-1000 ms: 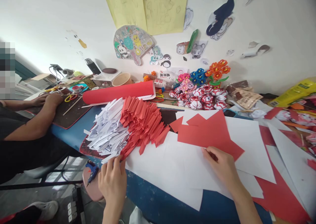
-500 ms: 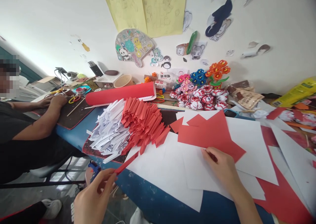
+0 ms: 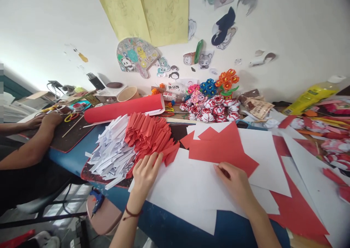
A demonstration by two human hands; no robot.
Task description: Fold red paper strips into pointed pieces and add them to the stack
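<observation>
My left hand (image 3: 146,171) is closed at the front of a heap of folded red paper strips (image 3: 150,131). From its fingertips a folded red paper strip (image 3: 170,148) appears to stick out over the heap, partly hidden by the fingers. Folded white paper strips (image 3: 112,149) lie heaped just left of the red ones. My right hand (image 3: 232,177) rests on a white sheet (image 3: 188,186) with its fingers curled in, and nothing shows between them. Its fingertips are by the lower edge of a red sheet of paper (image 3: 216,149).
A red paper roll (image 3: 124,107) lies behind the heaps. Red-and-white paper flowers (image 3: 218,109) and a yellow bottle (image 3: 313,96) stand by the wall. At left a co-worker's hands (image 3: 50,120) are over a dark mat. A blue glue gun (image 3: 97,200) sits on a stool below.
My left hand has moved forward and right with the red strip, from the table's front edge to the red heap. The right hand stays by the red sheet. The view has shifted slightly right.
</observation>
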